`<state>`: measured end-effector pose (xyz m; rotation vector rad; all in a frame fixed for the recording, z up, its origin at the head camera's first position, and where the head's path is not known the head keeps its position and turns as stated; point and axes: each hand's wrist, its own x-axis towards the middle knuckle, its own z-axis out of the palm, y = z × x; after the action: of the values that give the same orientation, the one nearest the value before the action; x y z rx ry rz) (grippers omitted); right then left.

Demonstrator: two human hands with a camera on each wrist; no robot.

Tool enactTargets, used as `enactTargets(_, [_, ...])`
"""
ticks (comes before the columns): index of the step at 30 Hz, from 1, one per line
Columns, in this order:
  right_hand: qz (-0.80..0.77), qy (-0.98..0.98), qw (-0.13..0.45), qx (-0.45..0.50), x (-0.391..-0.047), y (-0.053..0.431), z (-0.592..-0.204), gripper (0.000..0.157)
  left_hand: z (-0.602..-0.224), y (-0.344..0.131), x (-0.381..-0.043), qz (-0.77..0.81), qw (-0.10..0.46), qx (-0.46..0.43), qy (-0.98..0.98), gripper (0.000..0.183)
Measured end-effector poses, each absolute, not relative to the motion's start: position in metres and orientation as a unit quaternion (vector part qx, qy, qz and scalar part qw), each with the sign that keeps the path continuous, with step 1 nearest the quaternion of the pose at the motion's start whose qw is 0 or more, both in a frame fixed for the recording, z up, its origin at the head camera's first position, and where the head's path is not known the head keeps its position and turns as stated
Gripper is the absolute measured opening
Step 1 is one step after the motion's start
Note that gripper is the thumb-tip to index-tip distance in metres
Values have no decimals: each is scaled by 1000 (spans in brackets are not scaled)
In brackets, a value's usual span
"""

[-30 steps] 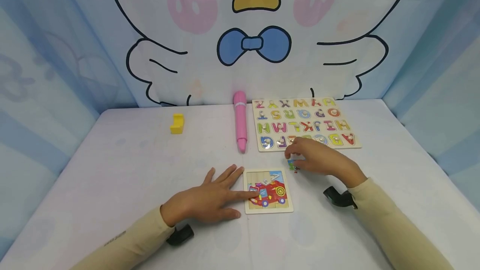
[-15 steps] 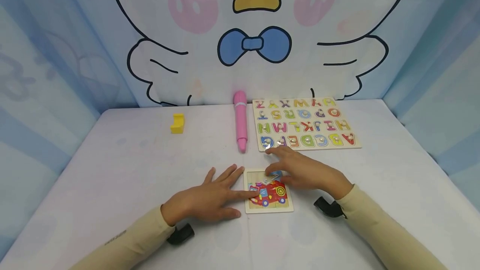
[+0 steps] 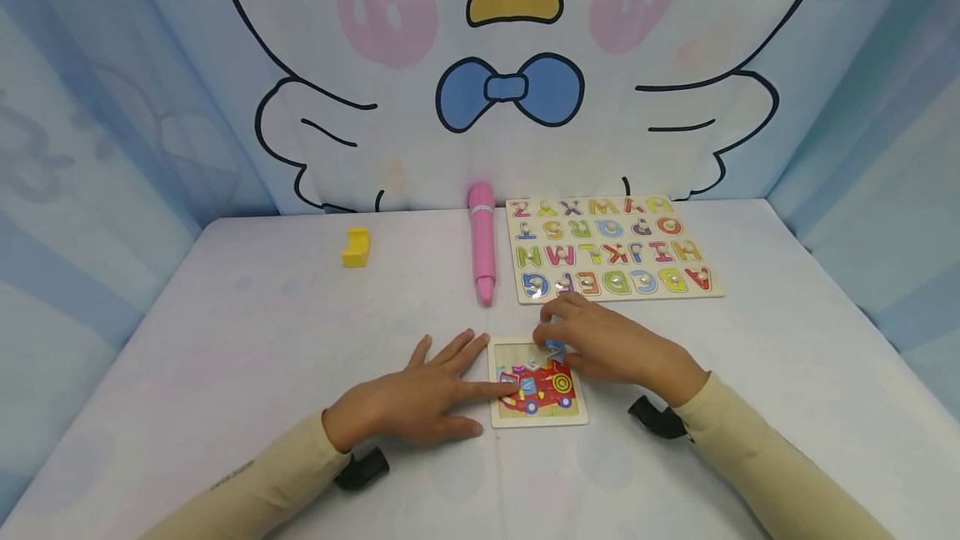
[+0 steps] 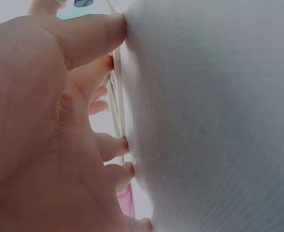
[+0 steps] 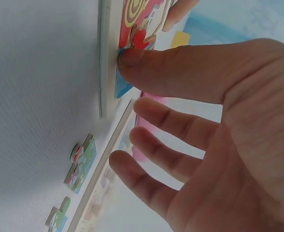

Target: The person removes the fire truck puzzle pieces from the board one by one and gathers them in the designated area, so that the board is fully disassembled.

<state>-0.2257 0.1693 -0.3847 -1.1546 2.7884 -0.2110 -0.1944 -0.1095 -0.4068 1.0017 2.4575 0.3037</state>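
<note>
A small wooden jigsaw puzzle (image 3: pixel 540 421) with a red fire truck picture lies in the pale frame on the table. My left hand (image 3: pixel 416 398) is spread flat at its left, the index fingertip resting on the truck and the other fingers and thumb on the cloth. Over the top right corner, my right hand (image 3: pixel 618 348) pinches a blue jigsaw piece (image 3: pixel 556 347). In the right wrist view the thumb presses on that blue area, while the index finger is mostly hidden behind it and three other fingers are loosely bent.
Two loose green jigsaw pieces (image 5: pixel 82 166) lie beside the puzzle in the right wrist view. Behind is a wooden alphabet board (image 3: pixel 615 252) with knobbed letters. A pink pen-shaped toy (image 3: pixel 482 244) lies left of it, and a yellow block (image 3: pixel 356 247) farther left.
My right hand has moved left from the loose pieces below the alphabet board to the puzzle's top right corner, and its fingers have drawn together there. The left hand stays put.
</note>
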Motion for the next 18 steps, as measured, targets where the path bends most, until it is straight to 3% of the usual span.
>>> enactTargets(11, [-92, 926, 87, -356, -224, 169, -384, 28, -408, -110, -194, 111, 231, 366, 894, 60])
enactTargets(18, [-122, 915, 93, -373, -227, 171, -382, 13, -407, -109, -194, 108, 231, 364, 896, 60])
